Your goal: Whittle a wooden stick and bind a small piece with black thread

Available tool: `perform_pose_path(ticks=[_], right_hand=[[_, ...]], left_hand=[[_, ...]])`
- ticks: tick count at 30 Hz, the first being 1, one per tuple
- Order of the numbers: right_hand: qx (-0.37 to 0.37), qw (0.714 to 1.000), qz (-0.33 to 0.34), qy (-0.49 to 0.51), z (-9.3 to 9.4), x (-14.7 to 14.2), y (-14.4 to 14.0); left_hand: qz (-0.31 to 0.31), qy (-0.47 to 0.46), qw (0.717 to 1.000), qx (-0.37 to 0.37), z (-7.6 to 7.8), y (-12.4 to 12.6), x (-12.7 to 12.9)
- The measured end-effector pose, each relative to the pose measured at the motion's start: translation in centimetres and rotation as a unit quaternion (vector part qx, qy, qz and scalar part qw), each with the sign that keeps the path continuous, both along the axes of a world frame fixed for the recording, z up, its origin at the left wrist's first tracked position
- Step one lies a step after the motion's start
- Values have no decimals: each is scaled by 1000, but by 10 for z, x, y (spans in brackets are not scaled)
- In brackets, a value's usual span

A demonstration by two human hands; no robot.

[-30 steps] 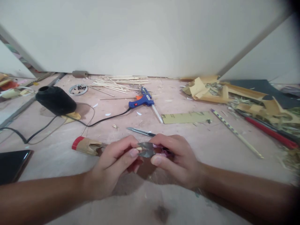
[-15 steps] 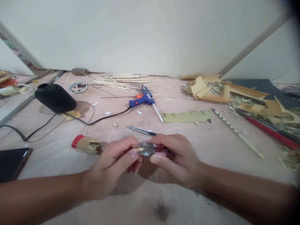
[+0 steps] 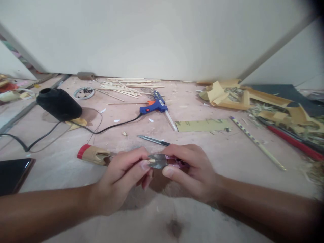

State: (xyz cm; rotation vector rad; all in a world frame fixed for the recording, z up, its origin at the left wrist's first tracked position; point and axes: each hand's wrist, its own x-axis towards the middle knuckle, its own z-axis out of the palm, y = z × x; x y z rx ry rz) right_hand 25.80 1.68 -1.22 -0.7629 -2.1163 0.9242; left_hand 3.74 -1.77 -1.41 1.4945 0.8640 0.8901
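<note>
Nearby: craft knife (image 3: pixel 153 140), glue gun (image 3: pixel 154 107) (corded); both hands (image 3: pixel 126 175) (image 3: pixel 189 172) pinch snips (image 3: pixel 162 161).

Blue glue gun (image 3: pixel 153 107), black spool (image 3: pixel 59 104), sticks (image 3: pixel 126 86), pencil (image 3: pixel 257 142)

Soft even light; edges warped, corners dark, perhaps slight blur.

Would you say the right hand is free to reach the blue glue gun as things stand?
Probably not at once: the right hand is gripping small snips, though the floor toward the glue gun lies open.
</note>
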Motion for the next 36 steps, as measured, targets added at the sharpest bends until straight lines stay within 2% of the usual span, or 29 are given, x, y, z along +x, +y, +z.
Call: perform_pose_path(ticks=[5, 10, 15, 18, 21, 28, 31, 36], right_hand=[[-8, 1000, 1, 3, 0, 0, 0], [0, 1000, 7, 8, -3, 0, -1], [-59, 996, -47, 52, -3, -1, -1], [-66, 995, -53, 58, -3, -1, 0], [-60, 995, -58, 54, -2, -2, 1], [-89, 989, -115, 39, -1, -2, 7], [-80, 989, -126, 17, 1, -4, 13], [-40, 995, -75, -50, 20, -21, 48]], left_hand=[[0, 1, 1000, 25, 1, 1, 0], [-30, 26, 997, 70, 2, 1, -1], [-3, 15, 1000, 11, 2, -2, 1], [-5, 9, 1000, 13, 1, -2, 1], [-19, 25, 999, 26, 2, -1, 1], [-81, 80, 990, 78, 8, 3, 3], [-53, 100, 991, 78, 5, 2, 6], [-16, 113, 991, 76, -2, 4, 10]])
